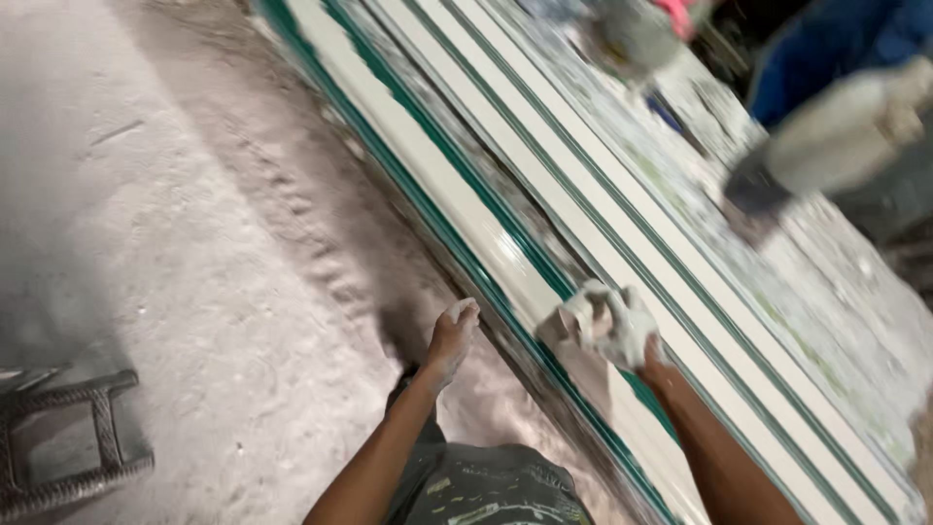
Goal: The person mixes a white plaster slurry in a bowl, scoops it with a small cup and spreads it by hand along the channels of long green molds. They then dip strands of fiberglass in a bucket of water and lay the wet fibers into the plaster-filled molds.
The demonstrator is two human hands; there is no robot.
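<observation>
My right hand (614, 326) seems closed on a white paste-caked rag (593, 313) over the long cream-and-green ribbed panels (544, 194); my left hand (452, 340) hangs loosely open nearby.

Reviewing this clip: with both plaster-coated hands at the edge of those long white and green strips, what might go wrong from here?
1. The right hand, caked in wet white paste, rests on the white strips; it may slip or smear the surface.
2. The left hand sits at the green edge of the long stack, where fingers might get pinched if a strip shifts.
3. Another person's shoe stands on the bench beside the strips and might knock them.
</observation>
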